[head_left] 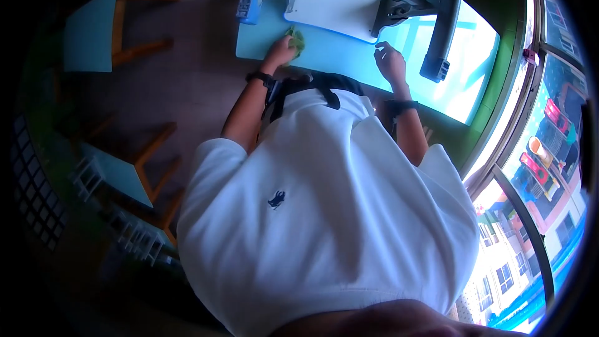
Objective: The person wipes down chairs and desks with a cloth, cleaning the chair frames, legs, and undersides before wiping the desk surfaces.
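Observation:
A green cloth [296,41] is bunched under my left hand [282,52], whose fingers are closed on it at the near left part of a light blue tabletop [331,56]. My right hand [390,62] is over the same tabletop, fingers loosely bent and apart, with nothing seen in them. Between and beyond my hands lies a white panel [337,3] with a blue edge, joined to a grey metal frame [445,22]. The frame's left leg ends in a blue-grey foot [248,10].
Small tables with wooden legs stand at the left, one near the top [91,32] and another lower down [118,171]. White racks [140,237] are at the lower left. Along the right runs a window with a dark frame [527,231], beside a green ledge [493,97].

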A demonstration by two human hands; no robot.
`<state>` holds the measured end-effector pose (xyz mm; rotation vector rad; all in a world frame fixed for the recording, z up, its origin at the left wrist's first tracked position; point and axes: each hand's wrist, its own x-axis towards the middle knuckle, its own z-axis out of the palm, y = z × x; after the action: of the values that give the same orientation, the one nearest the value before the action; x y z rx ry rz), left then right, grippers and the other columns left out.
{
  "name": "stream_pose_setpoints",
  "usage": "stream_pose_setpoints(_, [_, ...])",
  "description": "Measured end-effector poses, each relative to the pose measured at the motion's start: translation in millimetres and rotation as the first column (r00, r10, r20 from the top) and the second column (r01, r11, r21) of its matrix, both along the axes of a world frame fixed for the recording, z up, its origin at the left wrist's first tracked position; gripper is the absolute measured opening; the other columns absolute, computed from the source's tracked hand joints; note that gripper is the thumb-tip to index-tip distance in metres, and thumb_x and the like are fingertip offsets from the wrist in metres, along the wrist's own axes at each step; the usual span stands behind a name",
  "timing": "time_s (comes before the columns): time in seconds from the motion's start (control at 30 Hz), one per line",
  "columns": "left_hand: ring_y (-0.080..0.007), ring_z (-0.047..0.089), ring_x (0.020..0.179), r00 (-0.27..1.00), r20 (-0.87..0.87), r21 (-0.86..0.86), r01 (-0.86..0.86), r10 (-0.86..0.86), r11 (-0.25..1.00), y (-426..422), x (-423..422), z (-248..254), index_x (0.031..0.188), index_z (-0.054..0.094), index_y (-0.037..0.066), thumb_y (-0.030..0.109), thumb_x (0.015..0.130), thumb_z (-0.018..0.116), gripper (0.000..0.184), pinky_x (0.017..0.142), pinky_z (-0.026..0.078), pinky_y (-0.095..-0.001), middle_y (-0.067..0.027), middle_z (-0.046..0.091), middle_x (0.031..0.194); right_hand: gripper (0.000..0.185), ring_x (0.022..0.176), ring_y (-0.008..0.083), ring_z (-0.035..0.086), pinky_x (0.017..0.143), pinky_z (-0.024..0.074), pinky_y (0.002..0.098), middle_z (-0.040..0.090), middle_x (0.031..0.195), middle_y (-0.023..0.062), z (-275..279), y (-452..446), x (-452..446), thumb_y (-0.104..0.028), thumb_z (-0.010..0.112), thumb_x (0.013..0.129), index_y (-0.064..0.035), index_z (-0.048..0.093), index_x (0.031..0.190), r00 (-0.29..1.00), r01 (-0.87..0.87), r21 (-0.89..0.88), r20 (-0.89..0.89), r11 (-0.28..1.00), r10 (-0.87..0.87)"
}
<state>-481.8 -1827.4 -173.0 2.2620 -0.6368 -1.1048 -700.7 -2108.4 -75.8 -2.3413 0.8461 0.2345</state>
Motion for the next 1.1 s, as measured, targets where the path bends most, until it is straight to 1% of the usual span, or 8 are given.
stream_pose_setpoints(0.17, [-0.0391,0.059,0.107,0.996,0.081,-0.094,-0.016,0.024,0.995,-1.5,2.3,9.2,0.121,0.054,0.002,0.024,0.082,0.062,0.046,0.090,0.047,-0.0421,-0.0234,0.062,0.112,0.059,0.092,0.0390,0.066,0.080,0.0529,0.0463,0.067,0.103,0.0218,-27.3,22.1,43.3,-0.035,0.055,0.089,-0.0072,0.038,0.138,0.936,-0.033,-0.019,-0.352,0.999,0.024])
stream_pose_setpoints(0.23, [-0.0386,0.060,0.105,0.958,0.150,-0.128,-0.225,0.243,0.966,-0.2,10.9,13.8,0.119,0.054,0.001,0.025,0.082,0.062,0.045,0.090,0.047,-0.0417,-0.0232,0.063,0.110,0.062,0.094,0.0401,0.065,0.080,0.0529,0.0464,0.066,0.105,0.0232,-40.6,15.9,51.5,-0.036,0.055,0.088,-0.0038,0.035,0.137,0.931,-0.026,-0.028,-0.365,0.999,0.014])
stream_pose_setpoints(0.47, [-0.0372,0.061,0.105,0.906,0.067,-0.211,-0.397,0.419,0.893,15.7,50.4,21.0,0.119,0.053,0.002,0.029,0.085,0.061,0.044,0.089,0.047,-0.0405,-0.0215,0.064,0.110,0.062,0.095,0.0386,0.066,0.082,0.0523,0.0454,0.065,0.108,0.0227,-65.0,14.0,58.9,-0.032,0.052,0.087,-0.0009,0.033,0.137,0.893,0.012,-0.070,-0.449,0.997,-0.042])
stream_pose_setpoints(0.53, [-0.0371,0.061,0.105,0.910,0.053,-0.172,-0.397,0.411,0.902,15.0,51.0,16.9,0.120,0.053,0.004,0.029,0.086,0.062,0.044,0.089,0.047,-0.0400,-0.0212,0.064,0.110,0.063,0.094,0.0378,0.066,0.082,0.0522,0.0452,0.066,0.108,0.0218,-56.6,23.1,55.7,-0.031,0.052,0.087,-0.0015,0.031,0.138,0.883,0.056,-0.079,-0.462,0.995,-0.086])
stream_pose_setpoints(0.63, [-0.0365,0.061,0.106,0.995,-0.004,-0.188,-0.101,0.102,0.977,9.6,44.1,14.3,0.121,0.051,0.002,0.026,0.086,0.062,0.044,0.089,0.047,-0.0395,-0.0219,0.063,0.112,0.065,0.093,0.0371,0.067,0.082,0.0520,0.0451,0.066,0.107,0.0203,-49.2,28.5,53.5,-0.029,0.051,0.087,-0.0033,0.028,0.142,0.870,0.097,-0.086,-0.477,0.992,-0.126])
stream_pose_setpoints(0.87, [-0.0341,0.061,0.107,0.994,-0.093,-0.318,0.018,-0.050,0.948,3.9,40.6,31.0,0.123,0.049,-0.001,0.024,0.088,0.061,0.045,0.090,0.047,-0.0377,-0.0221,0.062,0.114,0.055,0.095,0.0360,0.066,0.081,0.0525,0.0449,0.066,0.106,0.0206,-60.8,22.0,55.3,-0.024,0.049,0.087,-0.0069,0.038,0.138,0.897,-0.087,-0.142,-0.441,0.986,0.016])
stream_pose_setpoints(1.0, [-0.0332,0.061,0.107,0.998,-0.061,-0.279,0.000,-0.018,0.960,13.5,51.4,43.8,0.124,0.050,0.000,0.025,0.088,0.062,0.045,0.090,0.047,-0.0373,-0.0211,0.062,0.114,0.044,0.097,0.0359,0.065,0.081,0.0525,0.0451,0.066,0.107,0.0198,-49.6,37.1,66.4,-0.025,0.048,0.088,-0.0084,0.046,0.128,0.895,-0.092,-0.114,-0.444,0.989,0.032])
stream_pose_setpoints(1.1, [-0.0210,0.059,0.103,0.995,-0.095,-0.318,-0.053,0.024,0.947,21.1,66.2,45.2,0.122,0.050,0.000,0.024,0.090,0.063,0.042,0.089,0.046,-0.0323,-0.0138,0.062,0.110,0.044,0.097,0.0358,0.065,0.081,0.0522,0.0457,0.066,0.106,0.0188,-44.5,50.0,69.1,-0.027,0.052,0.088,-0.0078,0.046,0.127,0.907,-0.060,-0.082,-0.421,0.995,0.020])
